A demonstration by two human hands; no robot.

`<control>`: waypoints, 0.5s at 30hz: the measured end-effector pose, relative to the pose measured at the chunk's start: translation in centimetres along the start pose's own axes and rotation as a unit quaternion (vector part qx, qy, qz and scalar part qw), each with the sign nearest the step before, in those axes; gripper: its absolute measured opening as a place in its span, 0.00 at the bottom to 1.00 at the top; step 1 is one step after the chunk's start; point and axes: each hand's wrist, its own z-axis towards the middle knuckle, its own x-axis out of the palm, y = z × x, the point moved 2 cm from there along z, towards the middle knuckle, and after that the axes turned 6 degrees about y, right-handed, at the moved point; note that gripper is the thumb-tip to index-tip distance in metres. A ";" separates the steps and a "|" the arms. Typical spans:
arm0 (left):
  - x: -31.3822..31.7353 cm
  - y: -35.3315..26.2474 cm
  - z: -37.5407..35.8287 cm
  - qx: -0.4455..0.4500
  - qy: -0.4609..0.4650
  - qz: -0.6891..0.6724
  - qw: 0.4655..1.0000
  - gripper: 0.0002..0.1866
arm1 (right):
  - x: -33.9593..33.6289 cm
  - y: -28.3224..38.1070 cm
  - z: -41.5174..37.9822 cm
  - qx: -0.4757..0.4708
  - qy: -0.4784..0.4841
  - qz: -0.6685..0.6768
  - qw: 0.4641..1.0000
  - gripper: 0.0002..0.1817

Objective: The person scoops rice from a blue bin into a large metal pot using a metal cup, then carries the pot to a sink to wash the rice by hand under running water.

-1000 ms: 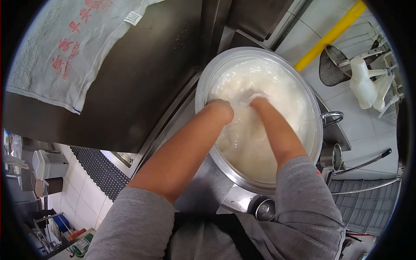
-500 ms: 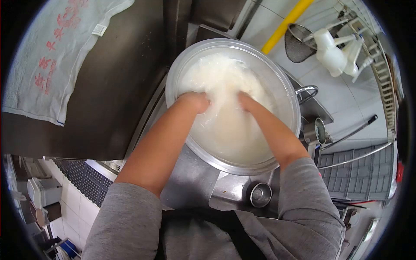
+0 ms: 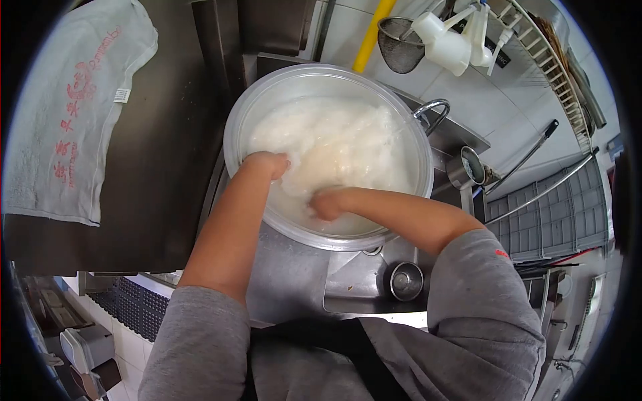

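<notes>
A large round basin [image 3: 235,134] of translucent plastic or pale metal holds cloudy water and a soft white mass [image 3: 341,127], perhaps rice; its exact kind is not clear. My left hand [image 3: 269,164] reaches in at the basin's left side, its fingers sunk in the white water at the edge of the mass. Nearer to me, my right hand [image 3: 329,202] is bent inward at the front of the basin, with its fingertips under the milky water and slightly blurred. What either hand grasps, if anything, is hidden.
The basin stands over a steel sink [image 3: 287,274] with a small metal bowl [image 3: 406,281] in it. A tap-like metal loop [image 3: 435,113] rises at the right rim. A strainer [image 3: 401,50] and white jugs [image 3: 448,50] hang behind. A printed towel [image 3: 67,120] lies left.
My right hand has swept from the far middle of the basin toward its front. My left hand has shifted slightly left. The white mass has spread, and the camera view has turned a little.
</notes>
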 end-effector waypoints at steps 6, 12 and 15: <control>0.3 -0.4 0.2 0.002 0.027 0.036 0.999 0.26 | 6.4 -9.2 -5.1 0.022 0.068 0.022 0.997 0.30; 0.8 0.2 0.9 -0.020 0.068 0.072 0.995 0.27 | 2.2 -14.7 -8.7 0.228 0.070 0.031 0.971 0.35; 0.4 -0.2 0.0 -0.049 0.079 0.059 0.994 0.24 | -1.1 -21.2 -7.3 0.293 0.104 0.093 0.946 0.33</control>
